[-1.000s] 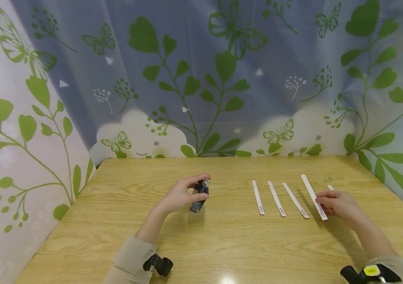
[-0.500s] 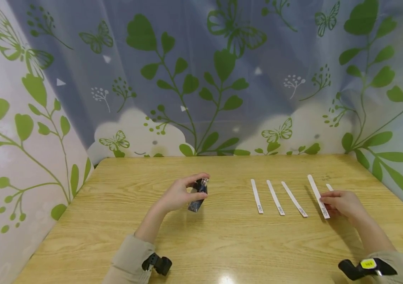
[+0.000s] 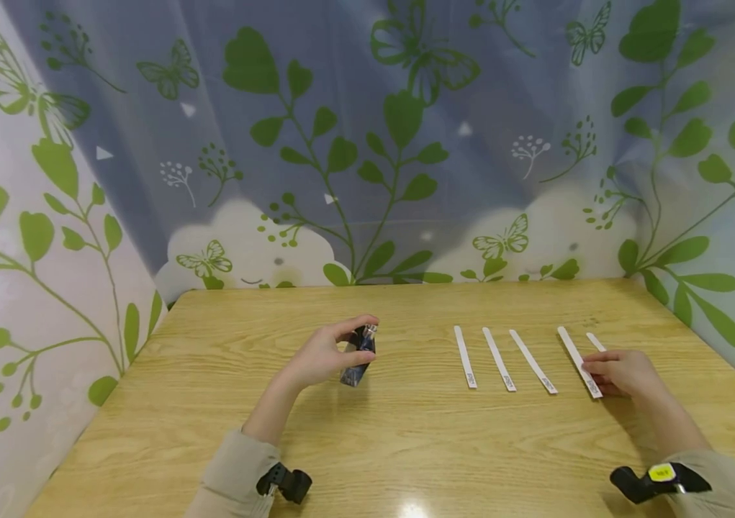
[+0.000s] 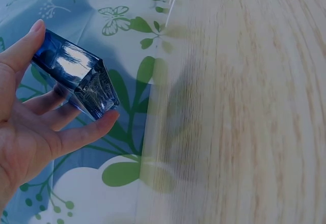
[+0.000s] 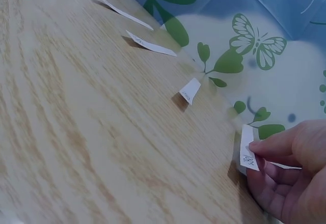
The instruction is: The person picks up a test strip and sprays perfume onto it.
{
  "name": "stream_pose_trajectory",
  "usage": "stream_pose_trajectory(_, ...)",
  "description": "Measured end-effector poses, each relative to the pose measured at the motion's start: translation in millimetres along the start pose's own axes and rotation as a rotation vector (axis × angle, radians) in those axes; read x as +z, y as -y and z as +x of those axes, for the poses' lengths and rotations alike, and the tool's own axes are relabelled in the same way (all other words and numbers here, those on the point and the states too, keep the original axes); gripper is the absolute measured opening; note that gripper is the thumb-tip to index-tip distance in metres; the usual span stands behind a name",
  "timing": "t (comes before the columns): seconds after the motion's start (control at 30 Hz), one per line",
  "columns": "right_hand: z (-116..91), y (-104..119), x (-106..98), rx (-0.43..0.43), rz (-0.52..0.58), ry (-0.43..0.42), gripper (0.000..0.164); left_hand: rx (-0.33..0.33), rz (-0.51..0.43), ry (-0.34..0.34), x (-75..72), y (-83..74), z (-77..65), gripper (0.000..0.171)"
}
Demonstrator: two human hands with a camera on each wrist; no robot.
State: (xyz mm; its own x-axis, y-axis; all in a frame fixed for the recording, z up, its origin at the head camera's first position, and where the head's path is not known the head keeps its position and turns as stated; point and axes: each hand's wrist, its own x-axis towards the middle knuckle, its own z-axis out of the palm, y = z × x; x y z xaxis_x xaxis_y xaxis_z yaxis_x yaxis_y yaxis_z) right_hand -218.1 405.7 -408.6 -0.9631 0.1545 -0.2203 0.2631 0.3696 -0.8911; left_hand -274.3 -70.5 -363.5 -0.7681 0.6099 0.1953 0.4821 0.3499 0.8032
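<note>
My left hand grips a dark blue glass perfume bottle, tilted above the table, with a silver neck between thumb and fingers. In the left wrist view, the blue glass of the bottle and its thick base face the camera. On the right, my right hand pinches a white paper test strip near its lettered lower end, close over the table. Three similar strips lie in a row to its left. Another strip lies to its right, partly hidden by the hand.
The wooden table runs back to a patterned curtain with leaves and butterflies, which hangs along the far edge and both sides. A black wrist camera sits on the left cuff, another on the right.
My right hand has moved the pinched strip slightly to the right and lowered it toward the table. My left hand holds the bottle in the same place. The head view has shifted a little.
</note>
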Motion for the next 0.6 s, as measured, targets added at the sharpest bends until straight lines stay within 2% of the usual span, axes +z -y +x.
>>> stream_pose_trajectory(0.13,0.7,-0.1,1.1,-0.007,-0.099,-0.017,0.035,0.002,0.008,-0.007,0.3,-0.2,-0.3,0.052)
stream_pose_trajectory(0.33,1.0,0.6,0.7,0.005,-0.157,-0.041,0.036,0.003,0.003,-0.002,1.4,-1.1,-0.9,0.052)
stream_pose_trajectory(0.6,0.9,1.5,0.9,-0.023,-0.244,-0.067,0.036,-0.007,0.012,0.002,1.8,-2.0,-0.6,0.053)
